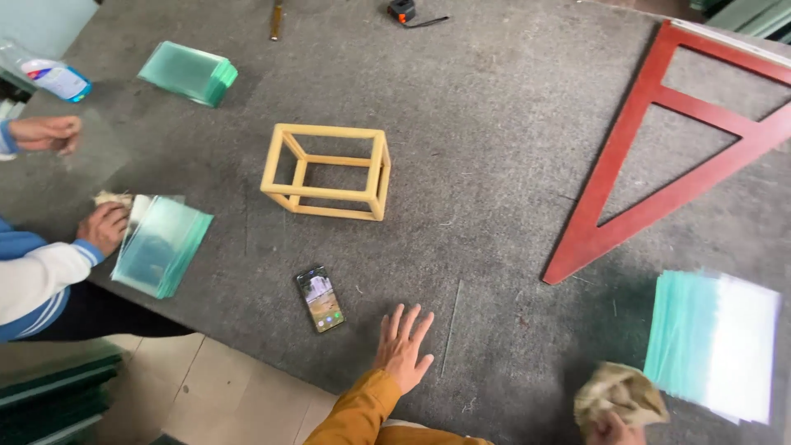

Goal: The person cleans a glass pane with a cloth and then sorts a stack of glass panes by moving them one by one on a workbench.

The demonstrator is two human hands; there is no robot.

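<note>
My left hand (404,346) lies flat, fingers spread and empty, on the grey table (494,124); my right hand (614,427) grips a crumpled rag (620,395) beside the glass stack (713,342) (wiping looks barely started)

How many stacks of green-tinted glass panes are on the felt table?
3: far-left stack, near-left stack under a co-worker's hand, and near-right stack. Others may lie out of frame.
</note>
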